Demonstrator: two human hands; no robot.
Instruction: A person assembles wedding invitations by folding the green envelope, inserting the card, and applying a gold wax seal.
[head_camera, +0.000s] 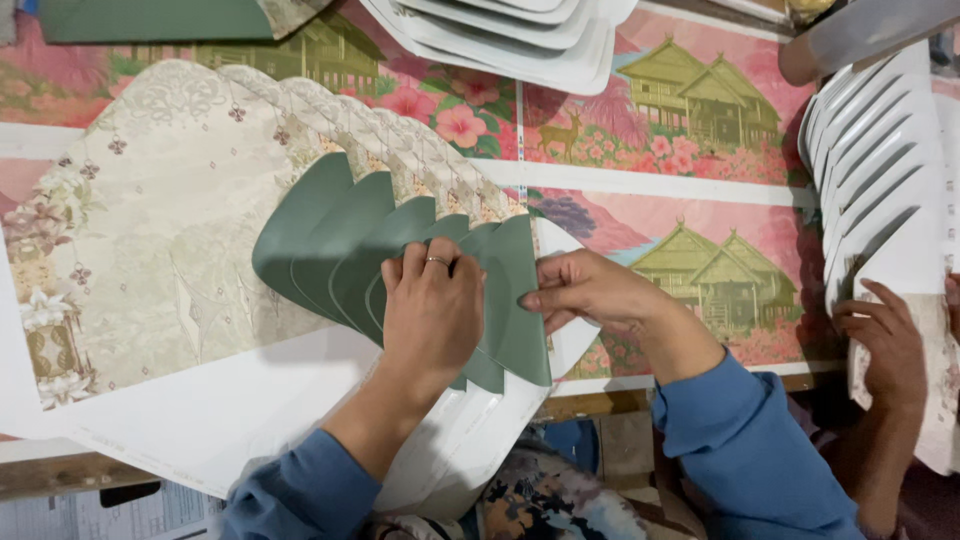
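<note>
Nearest the camera are two blue sleeves, and from them the person's hands reach onto a fan of green, pointed-arch paper pieces (330, 235), overlapped like scales. The left hand (432, 315), a ring on one finger, lies palm-down on the fan's right part, fingers close together and flat, pressing rather than gripping. The right hand (585, 290) pinches the right edge of the last green piece (515, 300), thumb and fingertips clamped on it. Under the fan lies a row of cream floral-patterned arch-shaped sheets (150, 230), spreading to its left and above it. Above the fan sits a stack of white curved sheets (520, 35). Well to the fan's right, another person's hand (885, 335) rests with loosely curled fingers on a row of white overlapped sheets (880, 170). All lie on a pink table cover printed with houses and flowers (700, 120).
</note>
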